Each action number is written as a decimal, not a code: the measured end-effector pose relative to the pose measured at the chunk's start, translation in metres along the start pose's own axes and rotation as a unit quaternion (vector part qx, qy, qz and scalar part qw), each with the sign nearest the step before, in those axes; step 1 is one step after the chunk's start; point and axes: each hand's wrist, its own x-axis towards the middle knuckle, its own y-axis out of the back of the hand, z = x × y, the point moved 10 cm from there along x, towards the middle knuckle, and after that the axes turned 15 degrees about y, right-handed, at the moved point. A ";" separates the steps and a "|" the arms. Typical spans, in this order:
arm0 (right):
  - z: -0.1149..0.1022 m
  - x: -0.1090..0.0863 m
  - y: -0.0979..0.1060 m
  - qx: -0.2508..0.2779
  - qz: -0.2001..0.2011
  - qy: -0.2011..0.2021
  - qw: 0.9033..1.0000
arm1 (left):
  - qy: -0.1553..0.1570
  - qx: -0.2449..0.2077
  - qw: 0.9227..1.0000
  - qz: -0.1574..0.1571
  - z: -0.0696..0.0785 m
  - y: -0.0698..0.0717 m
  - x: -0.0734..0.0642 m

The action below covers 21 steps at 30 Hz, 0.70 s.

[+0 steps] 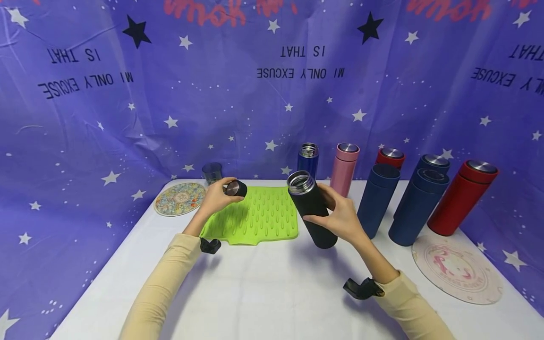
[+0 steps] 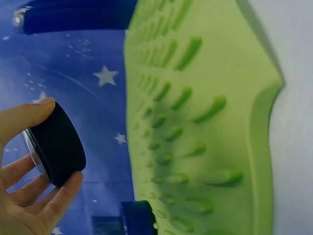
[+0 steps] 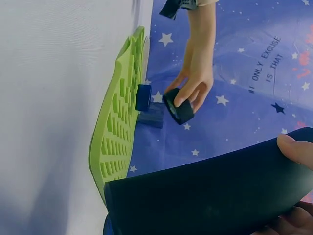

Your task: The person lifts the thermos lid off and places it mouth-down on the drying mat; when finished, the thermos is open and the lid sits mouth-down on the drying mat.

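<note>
My left hand (image 1: 217, 196) pinches a black bottle lid (image 1: 238, 189) with a metal top, raised above the green drying mat (image 1: 255, 231). The left wrist view shows thumb and fingers around the edge of this lid (image 2: 58, 147). On the right, my right hand (image 1: 342, 215) grips a black thermos bottle (image 1: 314, 212) around its body. The bottle is lidless, showing a threaded steel mouth, and leans with its mouth to the left. In the right wrist view its dark body (image 3: 210, 191) hides part of the mat. A blue lid (image 3: 143, 98) sits at the mat's far side.
Behind the black bottle stands a lidless blue bottle (image 1: 308, 163). Capped bottles stand to the right: pink (image 1: 343, 172), navy (image 1: 378, 200) and red (image 1: 463, 200) among them. A clear cup (image 1: 211, 172), a patterned round mat (image 1: 180, 199) and a pale round mat (image 1: 456, 269) are also on the table.
</note>
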 end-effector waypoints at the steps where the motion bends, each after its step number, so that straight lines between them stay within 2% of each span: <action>1: 0.001 0.001 -0.001 0.005 0.003 -0.003 1.000 | 0.003 0.004 1.000 0.001 -0.002 -0.002 0.004; 6: 0.008 0.004 -0.002 0.023 0.023 -0.015 0.999 | 0.015 0.021 1.000 0.010 -0.012 -0.011 0.022; 11: 0.019 0.004 -0.006 0.046 0.035 -0.040 0.998 | 0.041 0.026 0.999 0.012 -0.028 -0.023 0.038; 15: 0.027 0.003 -0.008 0.054 0.037 -0.056 0.996 | 0.059 0.022 0.998 0.024 -0.036 -0.029 0.044; 21: 0.030 0.002 -0.006 0.050 0.044 -0.052 0.996 | 0.072 0.027 0.996 0.034 -0.042 -0.036 0.053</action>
